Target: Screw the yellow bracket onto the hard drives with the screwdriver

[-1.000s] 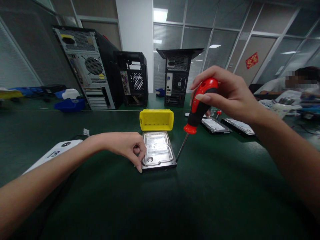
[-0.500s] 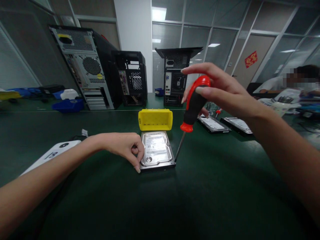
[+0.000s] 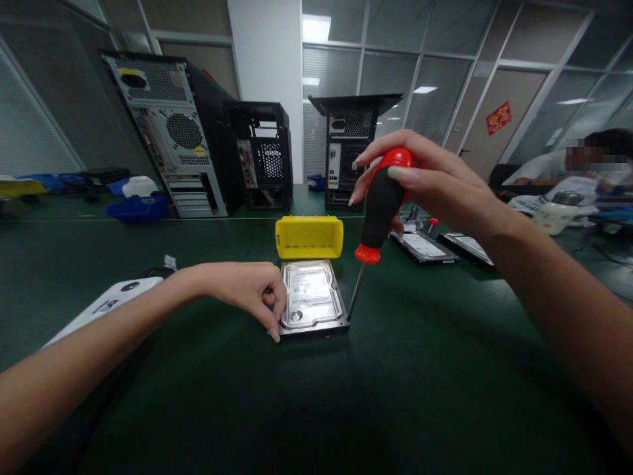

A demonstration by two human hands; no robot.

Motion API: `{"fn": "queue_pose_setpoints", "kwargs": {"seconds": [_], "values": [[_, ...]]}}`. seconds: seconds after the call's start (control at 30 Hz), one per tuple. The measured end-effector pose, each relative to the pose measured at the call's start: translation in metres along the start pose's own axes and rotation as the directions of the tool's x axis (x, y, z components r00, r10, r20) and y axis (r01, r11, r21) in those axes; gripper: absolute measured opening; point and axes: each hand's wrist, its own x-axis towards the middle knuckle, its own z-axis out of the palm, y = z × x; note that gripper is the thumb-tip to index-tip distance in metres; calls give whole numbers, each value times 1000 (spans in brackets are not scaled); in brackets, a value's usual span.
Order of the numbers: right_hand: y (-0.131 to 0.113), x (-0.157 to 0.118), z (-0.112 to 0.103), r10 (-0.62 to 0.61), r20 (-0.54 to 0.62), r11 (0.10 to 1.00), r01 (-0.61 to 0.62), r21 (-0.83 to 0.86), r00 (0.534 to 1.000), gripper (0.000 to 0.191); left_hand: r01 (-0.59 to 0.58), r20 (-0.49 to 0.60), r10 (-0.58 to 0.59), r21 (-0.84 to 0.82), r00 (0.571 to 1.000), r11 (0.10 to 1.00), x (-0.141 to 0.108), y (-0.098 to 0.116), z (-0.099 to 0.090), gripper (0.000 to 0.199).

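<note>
A silver hard drive (image 3: 312, 293) lies flat on the green table, its label side up. My left hand (image 3: 252, 293) grips the drive's left edge near the front corner, fingers curled and thumb pointing down. In my right hand (image 3: 430, 168) is a screwdriver (image 3: 380, 204) with a black and red handle, held between thumb and fingers. The screwdriver leans to the right, and its tip meets the drive's front right corner. Whatever lies under the tip is too small to make out. Just behind the drive stands a yellow bin (image 3: 309, 237).
Two more hard drives (image 3: 424, 247) lie at right, with a red-tipped tool beside them. Three computer cases (image 3: 182, 132) stand along the back. A blue tray (image 3: 137, 208) and a white box marked with digits (image 3: 101, 307) are on the left. A person (image 3: 558, 168) sits at far right.
My right hand has turned a little around the screwdriver handle, and its fingers have shifted left. The tip stays at the same corner. My left hand and the hard drive hold their places.
</note>
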Motion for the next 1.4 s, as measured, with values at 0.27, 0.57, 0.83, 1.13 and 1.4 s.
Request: {"fn": "queue_pose_setpoints", "kwargs": {"seconds": [0.27, 0.57, 0.83, 1.13, 1.4], "values": [[-2, 0, 4, -112, -172, 987, 89, -136, 979, 20, -10, -9, 10, -27, 1000, 1000, 0, -1, 1, 23], [0, 0, 6, -100, -98, 995, 97, -32, 990, 23, 9, 7, -9, -27, 1000, 1000, -1, 0, -1, 25], [1, 3, 3, -25, 14, 980, 21, 198, 1000, 24, 6, 6, -5, -47, 1000, 999, -1, 0, -1, 19], [3, 13, 37, 35, -149, 839, 52, 542, 988, 15, -43, 3, 44, -129, 999, 991, -4, 3, -5, 21], [0, 17, 41, 59, -43, 795, -21, 606, 997, 43, -123, -253, 58, -250, 966, 961, -7, 13, -10, 24]]}}
